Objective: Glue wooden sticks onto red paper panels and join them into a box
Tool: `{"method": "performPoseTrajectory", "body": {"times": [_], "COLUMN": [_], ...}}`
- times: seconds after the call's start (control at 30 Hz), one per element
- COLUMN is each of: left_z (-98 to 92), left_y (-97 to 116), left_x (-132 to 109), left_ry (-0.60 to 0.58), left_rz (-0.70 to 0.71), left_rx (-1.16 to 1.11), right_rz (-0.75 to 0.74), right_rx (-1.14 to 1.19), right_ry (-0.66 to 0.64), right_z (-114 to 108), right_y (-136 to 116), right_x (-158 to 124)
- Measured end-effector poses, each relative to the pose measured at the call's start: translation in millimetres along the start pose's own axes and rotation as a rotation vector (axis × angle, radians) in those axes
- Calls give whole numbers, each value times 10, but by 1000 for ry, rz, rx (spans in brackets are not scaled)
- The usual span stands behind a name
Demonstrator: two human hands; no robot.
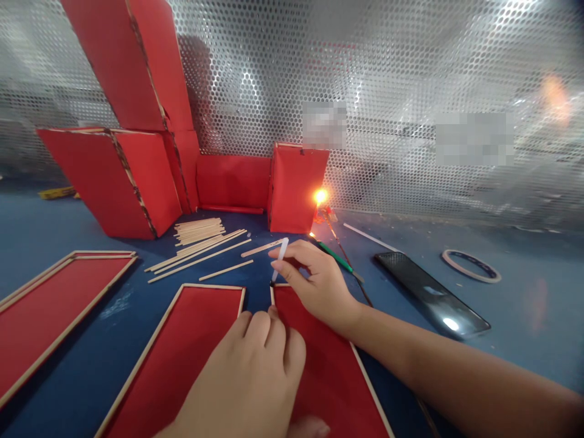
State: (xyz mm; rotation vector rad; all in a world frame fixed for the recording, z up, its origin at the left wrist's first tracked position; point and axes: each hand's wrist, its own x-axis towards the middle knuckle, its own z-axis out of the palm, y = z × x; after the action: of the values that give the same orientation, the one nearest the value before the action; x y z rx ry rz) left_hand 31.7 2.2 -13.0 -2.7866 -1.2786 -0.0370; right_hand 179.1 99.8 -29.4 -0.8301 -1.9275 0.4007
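My right hand [314,283] pinches a thin white pen-like tool [280,258], its tip down at the top left corner of a red panel [335,383] edged with wooden sticks. My left hand [253,377] lies with curled fingers pressed on the same panel's near left part. A second stick-framed red panel [182,353] lies just left of it. A third red panel [41,310] is at the far left.
Loose wooden sticks [201,240] lie in a pile behind the panels. A standing red cardboard structure [150,152] leans against the perforated metal wall. A small lit lamp [320,197], a green-handled tool [337,258], a black phone [431,295] and a tape ring [471,266] sit right.
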Motion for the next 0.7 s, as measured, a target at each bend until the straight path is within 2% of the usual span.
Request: {"method": "performPoseTrajectory", "body": {"times": [0.23, 0.47, 0.7], "left_z": [50, -30, -65], "left_y": [-17, 7, -16], "left_x": [-13, -22, 12], "left_ry": [42, -38, -42], "left_rz": [19, 2, 9], "left_rx": [-24, -20, -22], "right_rz": [232, 305, 326], "right_rx": [145, 191, 224], "right_ry": [97, 66, 13], "right_z": [12, 12, 21], "right_y": [87, 73, 51], "right_x": [33, 34, 31]}}
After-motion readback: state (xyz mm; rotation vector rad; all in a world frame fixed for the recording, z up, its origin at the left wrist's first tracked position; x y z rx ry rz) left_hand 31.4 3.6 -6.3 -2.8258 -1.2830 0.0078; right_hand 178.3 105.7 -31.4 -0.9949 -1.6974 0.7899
